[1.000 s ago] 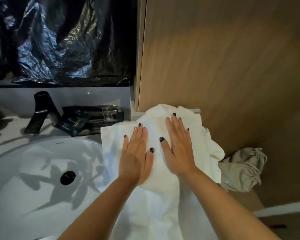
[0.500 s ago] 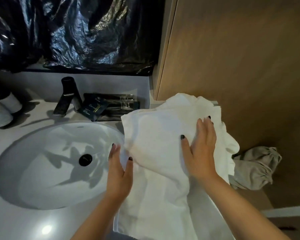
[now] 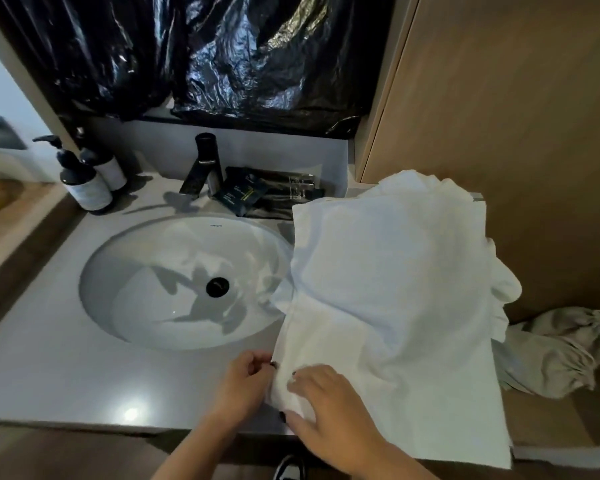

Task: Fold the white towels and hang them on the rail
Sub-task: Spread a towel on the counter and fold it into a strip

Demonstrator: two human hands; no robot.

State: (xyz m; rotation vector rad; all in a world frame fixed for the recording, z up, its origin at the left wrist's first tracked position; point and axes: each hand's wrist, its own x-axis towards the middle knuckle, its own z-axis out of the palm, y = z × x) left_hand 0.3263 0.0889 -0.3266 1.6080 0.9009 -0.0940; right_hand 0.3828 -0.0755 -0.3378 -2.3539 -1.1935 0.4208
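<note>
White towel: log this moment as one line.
white towel spread on counter beside sink | left hand, right hand pinching near corner | fold unfinished

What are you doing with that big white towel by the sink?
A person is folding a white towel spread on the counter to the right of the sink. Both hands are at its near left corner: the left hand pinches the edge and the right hand grips the cloth beside it. The towel is not yet hung, and no rail is in view. A crumpled beige cloth lies off to the right.
</note>
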